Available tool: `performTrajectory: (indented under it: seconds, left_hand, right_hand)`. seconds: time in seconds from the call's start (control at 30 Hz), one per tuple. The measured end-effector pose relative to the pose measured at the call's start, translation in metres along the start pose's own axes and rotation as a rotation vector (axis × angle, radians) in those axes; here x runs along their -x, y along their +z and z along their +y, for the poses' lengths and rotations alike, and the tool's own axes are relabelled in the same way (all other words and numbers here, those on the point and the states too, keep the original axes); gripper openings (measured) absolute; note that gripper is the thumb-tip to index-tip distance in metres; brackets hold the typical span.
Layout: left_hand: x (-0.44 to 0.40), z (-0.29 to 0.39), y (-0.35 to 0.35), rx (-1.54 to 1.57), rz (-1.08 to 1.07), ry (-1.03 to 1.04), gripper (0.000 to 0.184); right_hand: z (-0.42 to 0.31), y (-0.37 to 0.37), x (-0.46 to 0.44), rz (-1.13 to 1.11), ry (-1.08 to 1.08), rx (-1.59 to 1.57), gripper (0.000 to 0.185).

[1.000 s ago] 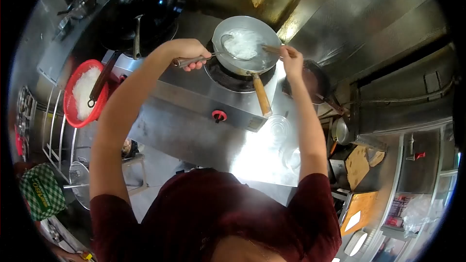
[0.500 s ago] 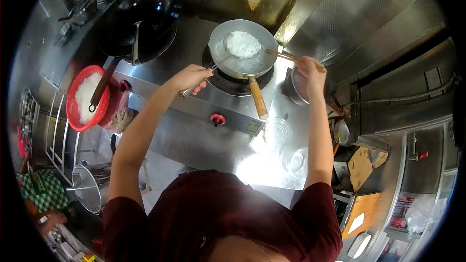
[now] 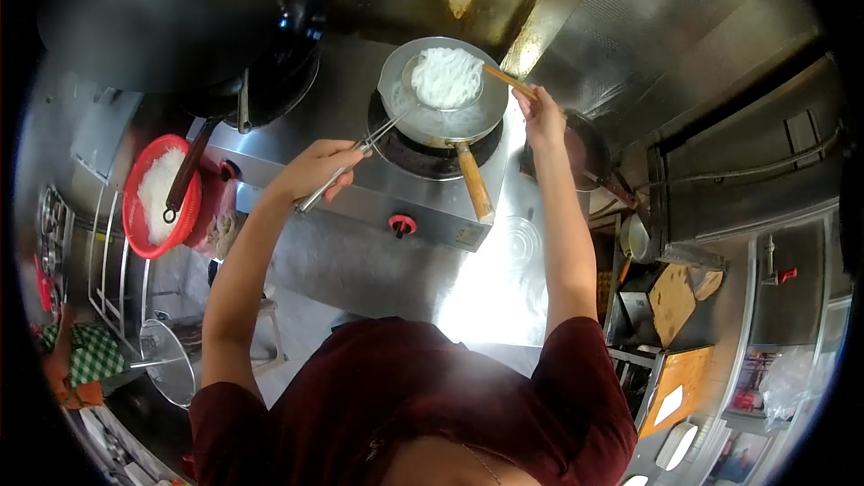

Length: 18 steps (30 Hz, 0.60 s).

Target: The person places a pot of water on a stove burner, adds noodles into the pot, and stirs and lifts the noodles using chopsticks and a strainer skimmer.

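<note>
My left hand (image 3: pixel 326 171) is closed around the metal handle of a strainer (image 3: pixel 385 130). The strainer's basket holds a mound of white noodles (image 3: pixel 445 77) over the saucepan (image 3: pixel 493 111), which has cloudy water in it and sits on a burner. A wooden handle (image 3: pixel 474 182) sticks out from the pan toward me. In my right hand (image 3: pixel 542 117) is a pair of chopsticks (image 3: pixel 509 80), their tips at the right edge of the noodles.
On the left, a red basket (image 3: pixel 133 207) holds more white noodles. A dark wok (image 3: pixel 286 72) stands at the back left, partly hidden by a large blurred dark round shape (image 3: pixel 153 18). Another pot (image 3: pixel 589 148) is right of my right hand. Red stove knob (image 3: pixel 401 226) in front.
The noodles in the strainer look raised and fuller. My left hand has moved left and down, my right hand left and up. A blurred dark round shape now covers the upper left.
</note>
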<state>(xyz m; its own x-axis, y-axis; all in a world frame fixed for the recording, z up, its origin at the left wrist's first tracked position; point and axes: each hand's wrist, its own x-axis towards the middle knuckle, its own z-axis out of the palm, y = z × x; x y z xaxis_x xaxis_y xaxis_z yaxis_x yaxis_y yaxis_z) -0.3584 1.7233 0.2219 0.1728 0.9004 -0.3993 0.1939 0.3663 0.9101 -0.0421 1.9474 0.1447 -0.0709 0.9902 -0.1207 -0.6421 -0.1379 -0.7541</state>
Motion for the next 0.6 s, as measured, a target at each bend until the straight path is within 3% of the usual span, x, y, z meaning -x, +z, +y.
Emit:
performTrajectory:
  seconds: [0.33, 0.43, 0.47, 0.57, 0.6]
  left_hand:
    - [-0.002, -0.003, -0.003, 0.028, 0.003, -0.032, 0.037]
    - [-0.008, -0.005, -0.006, 0.033, -0.001, -0.051, 0.037]
    - [-0.009, -0.005, -0.006, 0.032, -0.006, -0.054, 0.037]
    - [-0.011, -0.004, -0.005, 0.039, -0.022, -0.058, 0.038]
    - [-0.010, -0.004, -0.005, 0.048, -0.028, -0.059, 0.038]
  right_hand:
    - [-0.014, 0.012, 0.032, -0.113, -0.035, -0.003, 0.022]
    - [-0.033, 0.034, 0.057, -0.241, -0.114, 0.241, 0.023]
    - [-0.037, 0.046, 0.067, -0.217, -0.164, 0.462, 0.023]
    - [-0.060, 0.070, 0.079, -0.435, -0.335, 1.086, 0.021]
    - [-0.072, 0.079, 0.079, -0.457, -0.333, 1.077, 0.020]
